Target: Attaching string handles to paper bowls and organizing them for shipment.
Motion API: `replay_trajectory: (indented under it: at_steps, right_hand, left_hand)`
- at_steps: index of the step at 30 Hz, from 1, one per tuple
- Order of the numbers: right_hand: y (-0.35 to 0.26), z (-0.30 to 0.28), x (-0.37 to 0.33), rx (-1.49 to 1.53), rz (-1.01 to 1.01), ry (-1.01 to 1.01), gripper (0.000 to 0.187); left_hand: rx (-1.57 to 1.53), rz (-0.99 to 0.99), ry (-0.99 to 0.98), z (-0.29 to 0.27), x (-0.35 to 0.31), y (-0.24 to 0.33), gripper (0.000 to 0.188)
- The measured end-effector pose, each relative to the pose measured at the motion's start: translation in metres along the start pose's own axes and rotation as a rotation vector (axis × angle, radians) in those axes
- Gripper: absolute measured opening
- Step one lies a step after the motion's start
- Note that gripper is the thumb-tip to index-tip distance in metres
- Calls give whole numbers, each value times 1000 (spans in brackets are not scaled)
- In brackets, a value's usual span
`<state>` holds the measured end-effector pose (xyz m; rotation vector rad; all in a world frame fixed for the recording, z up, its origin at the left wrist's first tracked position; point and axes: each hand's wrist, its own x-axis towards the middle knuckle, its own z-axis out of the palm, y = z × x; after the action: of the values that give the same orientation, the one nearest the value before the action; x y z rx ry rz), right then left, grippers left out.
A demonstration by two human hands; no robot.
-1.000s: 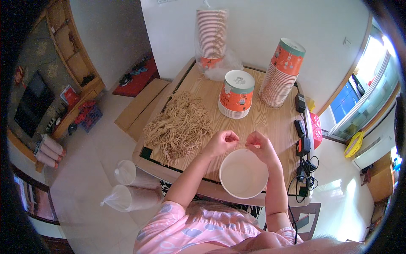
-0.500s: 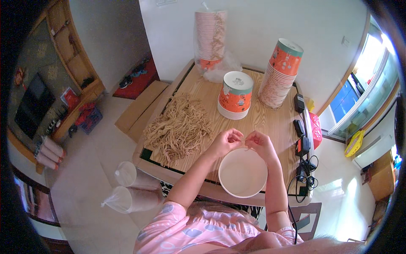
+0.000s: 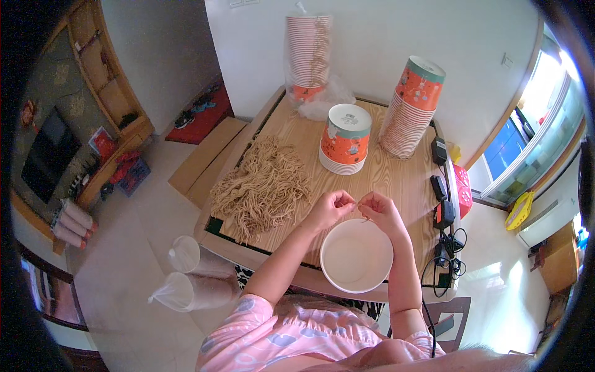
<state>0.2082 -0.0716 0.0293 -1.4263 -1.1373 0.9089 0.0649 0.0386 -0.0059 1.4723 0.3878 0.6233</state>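
Observation:
Close together above the far rim of a white paper bucket (image 3: pixel 357 263), my two hands work with their fingertips pinched. My left hand (image 3: pixel 334 208) and my right hand (image 3: pixel 380 209) almost touch at the fingertips. Between them is a thin tan cord, mostly hidden by the fingers, with a short bit showing under the right fingers. The bucket's open mouth faces up, and its inside is pale and bare. To the left lies a loose heap of tan cords (image 3: pixel 263 186). Beyond my hands stands a short upside-down stack of orange and green paper buckets (image 3: pixel 344 146).
A tall stack of buckets (image 3: pixel 410 108) stands at the back right, and a plastic-wrapped stack (image 3: pixel 308 56) at the back left. Black power adapters (image 3: pixel 443 214) and cables line the table's right edge. Bagged bucket stacks (image 3: pixel 204 291) lie left of my arm, near a cardboard box (image 3: pixel 207 158).
My left fingers have closed into a tighter pinch and come nearer the right fingertips. The white bucket has shifted very slightly toward me.

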Motion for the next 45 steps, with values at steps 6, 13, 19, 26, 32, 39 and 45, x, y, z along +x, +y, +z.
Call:
replay_trajectory:
  at_steps: [6,13,19,26,32,39,45]
  right_hand:
    - [8,-2,1,-39,0,37,4]
    - [3,-2,-1,-36,-12,58,6]
    - [0,0,-3,-48,-6,37,6]
    - [2,-1,0,-146,-238,53,8]
    - [2,-1,-1,-181,-249,46,7]
    - [6,-3,0,-114,-188,76,8]
    - [6,-2,2,-211,-123,-4,10]
  left_hand:
    - [134,51,57,-2,-1,-2,10]
    - [357,128,131,7,-7,18,11]
    - [379,151,146,7,-9,21,10]
    - [371,128,121,8,-10,22,10]
    - [388,130,106,7,-9,15,10]
    - [357,110,139,8,-9,16,11]
    - [358,100,145,6,-8,16,10]
